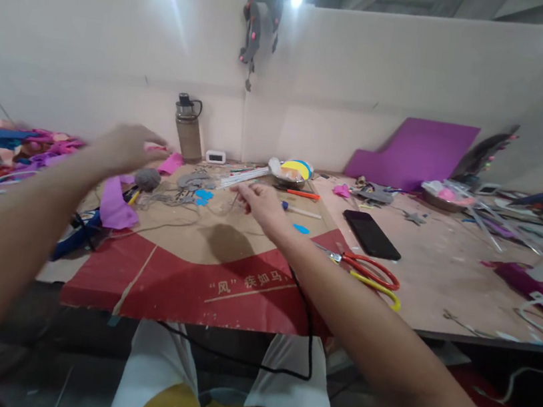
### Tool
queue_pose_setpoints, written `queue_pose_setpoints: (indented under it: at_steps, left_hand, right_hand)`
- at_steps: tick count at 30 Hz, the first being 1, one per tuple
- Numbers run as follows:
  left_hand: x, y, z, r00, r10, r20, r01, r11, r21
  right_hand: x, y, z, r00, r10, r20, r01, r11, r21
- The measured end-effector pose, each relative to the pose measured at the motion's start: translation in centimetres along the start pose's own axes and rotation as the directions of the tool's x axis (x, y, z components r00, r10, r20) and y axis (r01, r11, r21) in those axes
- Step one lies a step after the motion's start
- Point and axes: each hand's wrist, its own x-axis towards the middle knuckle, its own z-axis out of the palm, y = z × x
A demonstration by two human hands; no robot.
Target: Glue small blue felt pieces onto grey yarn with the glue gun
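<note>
My left hand is raised over the left side of the work board, a little blurred, with its fingers stretched to the right and nothing visible in them. Behind its fingertips lies a pink felt scrap; below is a ball of grey yarn. Over the middle of the board, my right hand has thumb and forefinger pinched on a thin strand, too faint to make out well. Blue felt shapes lie left of it, among loose grey yarn.
A red-and-tan board covers the desk's front. Scissors and a black phone lie right. Behind stand a bottle and a bowl. Felt scraps pile up left. A black cable hangs over the edge.
</note>
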Motion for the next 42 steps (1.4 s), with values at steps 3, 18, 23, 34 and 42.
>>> queue_pose_setpoints:
  at_steps: [3,18,23,34,42]
  left_hand:
    - [-1.9,3.4,6.2,0.948,0.089,0.304,0.025,0.936,-0.351]
    - [-3.1,6.2,14.1,0.697,0.367,0.616,0.374,0.547,-0.749]
    - [-2.5,5.3,13.3,0.698,0.403,0.592,0.559,0.210,-0.802]
    - [-1.6,4.5,12.1,0.822,0.322,0.469,0.507,-0.041,-0.861]
    - [-1.1,4.2,11.5,0.835,0.321,0.447,0.519,-0.193,-0.833]
  right_hand:
    - [-0.4,1.7,0.9,0.996,-0.029,0.088,0.054,0.953,-0.297]
    - [-3.3,2.1,2.3,0.908,0.063,0.414,0.290,0.618,-0.731]
    - [-3.6,1.8,2.5,0.776,0.030,0.630,0.555,0.444,-0.704]
    - [-4.9,0.2,2.7,0.809,0.070,0.584,0.478,0.503,-0.721]
    - [-5.5,1.0,3.3,0.753,-0.005,0.658,0.527,0.603,-0.599]
